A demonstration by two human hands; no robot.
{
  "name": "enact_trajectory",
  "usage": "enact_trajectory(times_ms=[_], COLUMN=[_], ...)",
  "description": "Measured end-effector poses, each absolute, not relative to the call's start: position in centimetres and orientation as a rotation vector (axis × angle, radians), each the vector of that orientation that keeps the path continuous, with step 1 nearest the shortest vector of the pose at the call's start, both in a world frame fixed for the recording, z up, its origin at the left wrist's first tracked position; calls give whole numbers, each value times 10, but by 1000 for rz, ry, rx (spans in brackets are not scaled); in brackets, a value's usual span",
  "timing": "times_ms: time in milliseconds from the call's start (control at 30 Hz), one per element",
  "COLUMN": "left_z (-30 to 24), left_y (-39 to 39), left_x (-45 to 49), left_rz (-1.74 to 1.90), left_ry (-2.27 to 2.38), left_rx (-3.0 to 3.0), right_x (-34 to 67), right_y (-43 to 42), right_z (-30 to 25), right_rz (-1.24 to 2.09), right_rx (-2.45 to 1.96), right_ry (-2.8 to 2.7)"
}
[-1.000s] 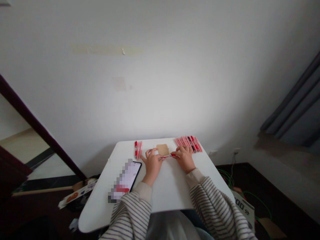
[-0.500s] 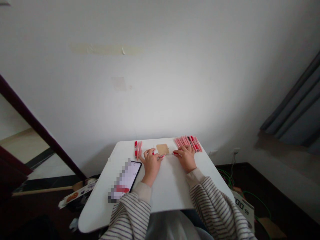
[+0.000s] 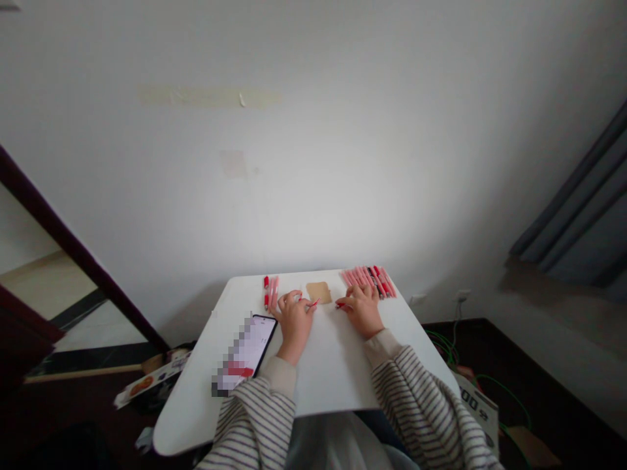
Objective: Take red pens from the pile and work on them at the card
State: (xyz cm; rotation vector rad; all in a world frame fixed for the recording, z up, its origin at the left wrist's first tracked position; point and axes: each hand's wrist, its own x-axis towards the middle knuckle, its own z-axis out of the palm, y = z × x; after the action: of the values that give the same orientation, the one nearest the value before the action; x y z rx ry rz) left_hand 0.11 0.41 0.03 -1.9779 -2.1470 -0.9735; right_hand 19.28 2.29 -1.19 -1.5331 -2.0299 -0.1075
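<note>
Our left hand (image 3: 294,323), partly closed, pinches a slim red-and-white pen part (image 3: 316,302). Our right hand (image 3: 365,314), likewise, pinches a short red pen piece (image 3: 340,305).

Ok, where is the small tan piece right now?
In the head view, the tan piece lies on the white table just beyond the gap between the left hand and right hand, left of the larger pen group.
</note>
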Motion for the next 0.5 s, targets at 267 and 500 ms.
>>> enact_trajectory(times_ms=[267,500], left_z=[2,2], left_y=[3,2], left_x=[2,3], left_rz=[-983,-969], left_ry=[-2156,-2156], left_rx=[-1979,-1997], right_x=[192,192], right_y=[22,21], right_z=[-10,-11], right_rz=[-146,-138], right_rx=[-1528,-1513], right_ry=[-2103,-2065])
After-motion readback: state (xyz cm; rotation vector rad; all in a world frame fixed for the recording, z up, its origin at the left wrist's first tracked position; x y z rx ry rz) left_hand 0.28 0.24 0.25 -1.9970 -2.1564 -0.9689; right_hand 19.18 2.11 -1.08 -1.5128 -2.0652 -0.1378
